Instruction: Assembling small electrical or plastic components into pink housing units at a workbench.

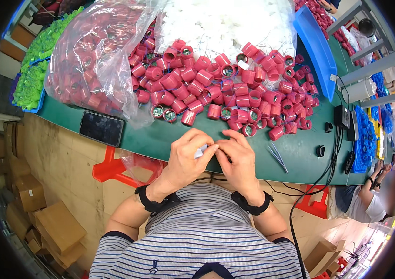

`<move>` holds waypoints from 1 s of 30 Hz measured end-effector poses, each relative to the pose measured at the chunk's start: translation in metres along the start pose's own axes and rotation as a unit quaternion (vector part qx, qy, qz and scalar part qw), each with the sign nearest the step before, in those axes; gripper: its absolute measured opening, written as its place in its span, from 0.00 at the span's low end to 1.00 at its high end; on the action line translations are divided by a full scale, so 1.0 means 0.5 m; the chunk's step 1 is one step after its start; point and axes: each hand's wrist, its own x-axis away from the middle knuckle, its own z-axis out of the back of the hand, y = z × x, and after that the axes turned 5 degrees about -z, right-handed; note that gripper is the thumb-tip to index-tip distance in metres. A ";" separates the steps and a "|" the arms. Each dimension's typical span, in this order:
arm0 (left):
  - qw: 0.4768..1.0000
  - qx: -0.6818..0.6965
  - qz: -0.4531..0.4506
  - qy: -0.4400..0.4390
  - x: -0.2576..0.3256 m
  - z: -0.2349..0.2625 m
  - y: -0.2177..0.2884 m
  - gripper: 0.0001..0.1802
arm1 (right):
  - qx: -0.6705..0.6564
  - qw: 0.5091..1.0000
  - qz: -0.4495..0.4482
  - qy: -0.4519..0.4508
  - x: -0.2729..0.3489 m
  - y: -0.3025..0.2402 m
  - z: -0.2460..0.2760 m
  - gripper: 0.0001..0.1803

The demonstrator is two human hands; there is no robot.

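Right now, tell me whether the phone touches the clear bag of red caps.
Apart. The head view shows bare green table between the phone and the bag's lower edge.

Only 1 view is given, from a fisheye camera worn on the person's head, looking steeply down and forward. It sits close above the hands at the near edge of the green table (169,139). Straight edges bend toward the dark rim.

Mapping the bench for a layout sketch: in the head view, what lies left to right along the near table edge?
Black phone → left hand → right hand → tweezers → small black clip.
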 end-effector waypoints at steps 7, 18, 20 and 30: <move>0.995 0.058 0.072 0.030 0.011 -0.013 -0.005 0.07 | -0.188 0.970 -0.148 0.036 0.002 -0.028 -0.009 0.10; 0.950 0.213 0.227 -0.028 0.024 -0.004 -0.012 0.08 | -0.118 0.988 -0.071 0.063 0.001 -0.025 -0.011 0.08; 0.884 0.370 0.284 -0.014 0.024 0.002 -0.020 0.08 | -0.143 0.981 -0.104 0.077 0.005 -0.027 -0.012 0.07; 0.717 0.602 0.349 -0.031 0.028 0.019 -0.059 0.17 | -0.231 0.946 -0.219 0.061 0.017 -0.034 -0.008 0.04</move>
